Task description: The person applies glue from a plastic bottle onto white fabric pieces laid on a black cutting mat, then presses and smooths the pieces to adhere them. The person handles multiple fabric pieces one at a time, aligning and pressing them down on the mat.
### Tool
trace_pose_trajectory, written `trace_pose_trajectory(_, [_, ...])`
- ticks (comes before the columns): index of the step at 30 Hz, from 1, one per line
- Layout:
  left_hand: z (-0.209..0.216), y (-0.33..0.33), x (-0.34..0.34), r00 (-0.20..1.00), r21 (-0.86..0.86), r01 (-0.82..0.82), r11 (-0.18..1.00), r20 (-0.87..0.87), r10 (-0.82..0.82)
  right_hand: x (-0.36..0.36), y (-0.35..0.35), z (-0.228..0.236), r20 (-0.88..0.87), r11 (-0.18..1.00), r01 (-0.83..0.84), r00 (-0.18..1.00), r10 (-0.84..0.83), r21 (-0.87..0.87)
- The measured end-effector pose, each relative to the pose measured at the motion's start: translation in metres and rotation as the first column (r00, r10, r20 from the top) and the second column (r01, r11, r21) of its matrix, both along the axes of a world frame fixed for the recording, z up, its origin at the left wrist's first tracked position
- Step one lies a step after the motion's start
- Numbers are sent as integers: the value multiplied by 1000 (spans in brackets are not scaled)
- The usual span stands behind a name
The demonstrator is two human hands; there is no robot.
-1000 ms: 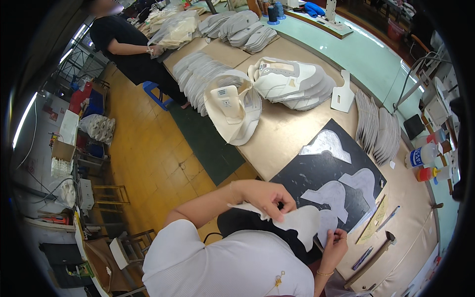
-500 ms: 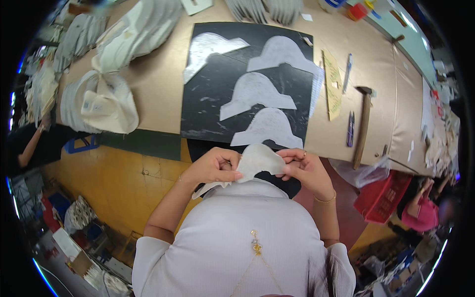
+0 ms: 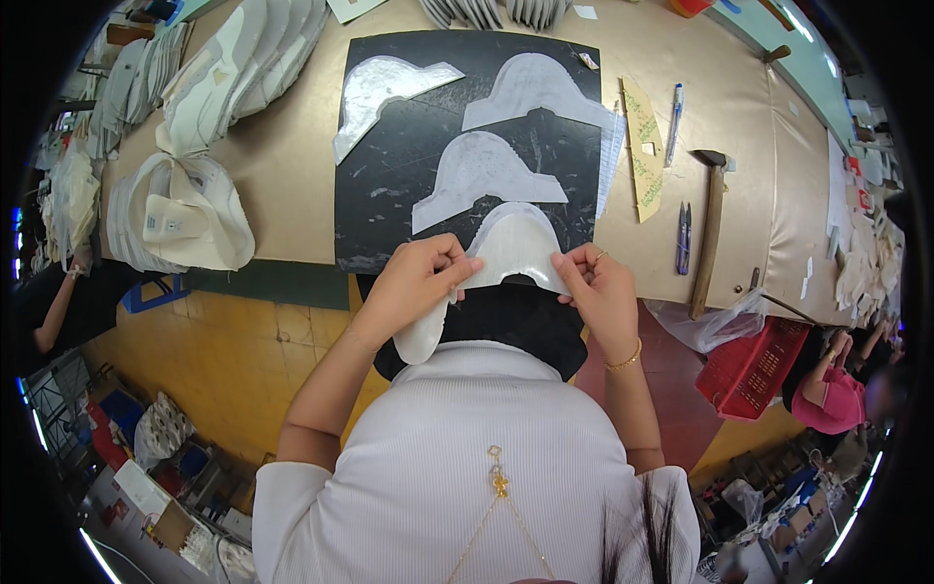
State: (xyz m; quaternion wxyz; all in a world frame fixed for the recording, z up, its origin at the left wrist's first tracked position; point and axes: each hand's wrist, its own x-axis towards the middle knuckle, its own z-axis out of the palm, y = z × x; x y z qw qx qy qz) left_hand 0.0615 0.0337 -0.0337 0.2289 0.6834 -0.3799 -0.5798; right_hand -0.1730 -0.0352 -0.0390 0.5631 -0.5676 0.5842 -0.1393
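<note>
Both of my hands hold a cream shoe upper (image 3: 518,243) by the lower corners of its rounded end. That end lies over a grey arch-shaped piece at the near edge of a black board (image 3: 389,238); only the grey piece's upper rim shows. My left hand (image 3: 425,284) is closed on the left corner, and a cream flap (image 3: 420,336) hangs below it, seemingly part of the same upper. My right hand (image 3: 598,292) pinches the right corner between thumb and fingers. Farther up the board lie two more grey arch-shaped pieces (image 3: 486,175) and a shinier, silvery one (image 3: 381,90).
Stacked cream uppers (image 3: 199,219) stand on the tan table's left side, with more stacks (image 3: 248,73) behind. To the right lie a yellow template (image 3: 643,156), a pen (image 3: 675,122), thread snips (image 3: 684,238) and a hammer (image 3: 710,234). A red crate (image 3: 754,375) is below the table's right edge.
My hands have moved forward, away from my body, carrying the cream upper from over my lap onto the nearest grey piece. The view has shifted slightly.
</note>
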Motion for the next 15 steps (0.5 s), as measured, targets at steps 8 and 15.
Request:
trace_pose_trajectory(8, [-5, -4, -1, 999, -4, -5, 1000, 47, 5, 9, -2, -5, -124, 985, -48, 992, 28, -165])
trace_pose_trajectory(15, [-4, -2, -9, 993, -26, -38, 999, 111, 41, 9, 4, -12, -223, 944, -112, 974, 43, -310])
